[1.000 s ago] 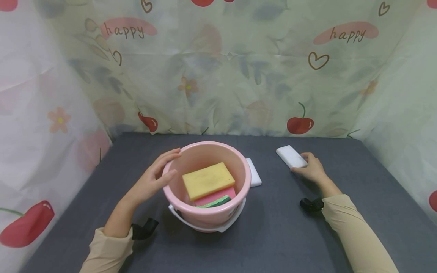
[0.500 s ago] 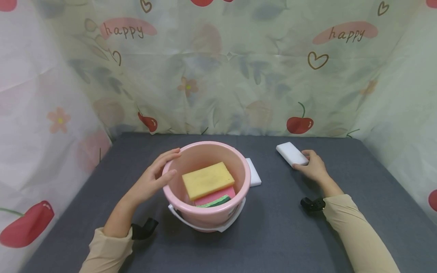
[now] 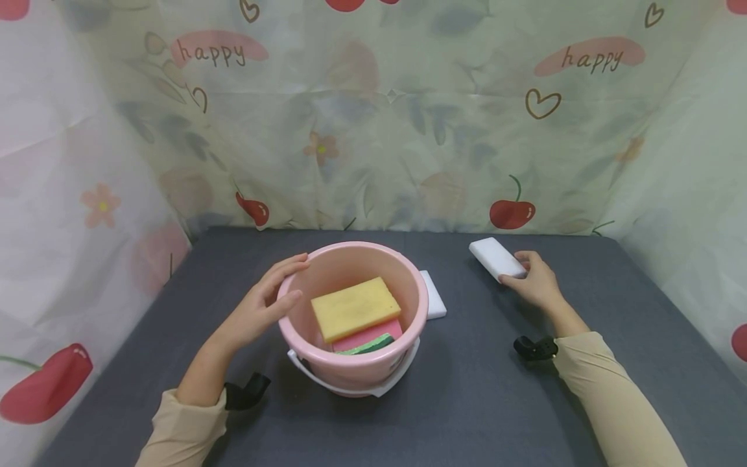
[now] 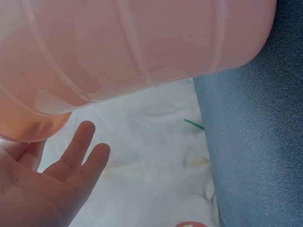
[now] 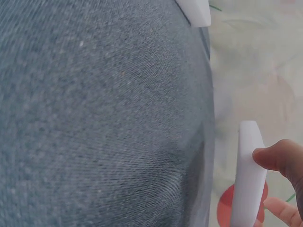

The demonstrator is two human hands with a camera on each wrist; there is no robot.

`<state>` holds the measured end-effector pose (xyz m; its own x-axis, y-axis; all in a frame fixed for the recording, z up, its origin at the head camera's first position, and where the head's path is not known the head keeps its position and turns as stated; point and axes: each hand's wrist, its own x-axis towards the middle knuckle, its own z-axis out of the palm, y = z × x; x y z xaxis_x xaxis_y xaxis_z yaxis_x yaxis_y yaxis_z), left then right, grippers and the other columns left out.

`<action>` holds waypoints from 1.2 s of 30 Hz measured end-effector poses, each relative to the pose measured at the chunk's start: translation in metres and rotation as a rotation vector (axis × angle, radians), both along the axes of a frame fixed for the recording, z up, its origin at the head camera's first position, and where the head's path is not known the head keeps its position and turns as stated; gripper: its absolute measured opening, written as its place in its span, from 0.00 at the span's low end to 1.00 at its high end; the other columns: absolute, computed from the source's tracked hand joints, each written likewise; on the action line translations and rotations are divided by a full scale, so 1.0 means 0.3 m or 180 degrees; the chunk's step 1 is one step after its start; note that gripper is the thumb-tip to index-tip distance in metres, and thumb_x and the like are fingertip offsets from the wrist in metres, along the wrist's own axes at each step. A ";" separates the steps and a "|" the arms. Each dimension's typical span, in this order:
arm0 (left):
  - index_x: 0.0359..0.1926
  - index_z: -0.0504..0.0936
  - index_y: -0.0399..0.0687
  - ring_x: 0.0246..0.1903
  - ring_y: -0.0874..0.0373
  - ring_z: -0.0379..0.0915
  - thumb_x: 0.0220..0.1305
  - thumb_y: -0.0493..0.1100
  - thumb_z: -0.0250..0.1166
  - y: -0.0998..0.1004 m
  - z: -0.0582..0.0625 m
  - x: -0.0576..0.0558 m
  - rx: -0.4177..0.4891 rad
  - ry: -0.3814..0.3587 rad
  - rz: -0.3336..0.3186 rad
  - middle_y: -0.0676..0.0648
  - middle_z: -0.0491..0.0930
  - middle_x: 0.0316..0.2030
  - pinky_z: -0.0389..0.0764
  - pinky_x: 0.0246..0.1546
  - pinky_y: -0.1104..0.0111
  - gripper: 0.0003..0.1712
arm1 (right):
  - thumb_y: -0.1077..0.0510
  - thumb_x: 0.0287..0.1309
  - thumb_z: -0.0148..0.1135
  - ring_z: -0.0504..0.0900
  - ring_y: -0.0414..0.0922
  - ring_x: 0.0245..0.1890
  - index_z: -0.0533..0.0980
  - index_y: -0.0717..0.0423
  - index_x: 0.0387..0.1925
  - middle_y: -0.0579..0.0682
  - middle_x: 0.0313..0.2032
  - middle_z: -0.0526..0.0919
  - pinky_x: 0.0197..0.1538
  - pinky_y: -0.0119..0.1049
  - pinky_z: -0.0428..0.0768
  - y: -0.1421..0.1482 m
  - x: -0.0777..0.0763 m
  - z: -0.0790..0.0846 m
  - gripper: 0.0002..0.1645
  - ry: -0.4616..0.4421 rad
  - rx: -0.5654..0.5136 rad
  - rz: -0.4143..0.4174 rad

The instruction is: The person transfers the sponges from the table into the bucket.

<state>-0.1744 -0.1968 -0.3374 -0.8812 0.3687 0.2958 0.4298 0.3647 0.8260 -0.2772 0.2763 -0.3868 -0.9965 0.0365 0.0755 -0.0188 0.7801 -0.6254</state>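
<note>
In the head view my left hand (image 3: 259,301) rests on the left rim of a pink bucket (image 3: 358,370), its thumb and fingertips reaching over the edge. Several fingers stay straight beside the bucket wall (image 4: 142,42) in the left wrist view. Inside the bucket lie a yellow sponge (image 3: 356,310), a pink piece (image 3: 367,336) and a green-patterned edge (image 3: 373,345). My right hand (image 3: 537,282) pinches the near end of a white sponge block (image 3: 496,258), held tilted above the dark cloth. Thumb and fingers grip the white block (image 5: 249,175) in the right wrist view.
A second white block (image 3: 434,297) lies on the dark tabletop (image 3: 467,402) just right of the bucket, partly hidden by it. The bucket's pale handle (image 3: 356,392) hangs down in front. Printed curtains (image 3: 397,162) stand at the back and both sides.
The right hand has lifted the white sponge block slightly up and away, its far end rising and the block tipping. The left hand and the bucket stay as they were.
</note>
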 end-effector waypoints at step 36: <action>0.65 0.64 0.45 0.68 0.49 0.50 0.65 0.38 0.55 -0.002 -0.006 -0.003 0.0066 0.0004 -0.0055 0.46 0.55 0.70 0.62 0.55 0.86 0.27 | 0.56 0.55 0.62 0.71 0.65 0.53 0.59 0.65 0.61 0.73 0.54 0.69 0.52 0.57 0.71 -0.069 0.064 0.105 0.36 0.0363 -0.0071 0.0173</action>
<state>-0.1755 -0.1975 -0.3392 -0.8744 0.3778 0.3046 0.4370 0.3400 0.8327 -0.2579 0.2555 -0.3553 -0.9821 -0.0145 0.1881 -0.1327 0.7618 -0.6341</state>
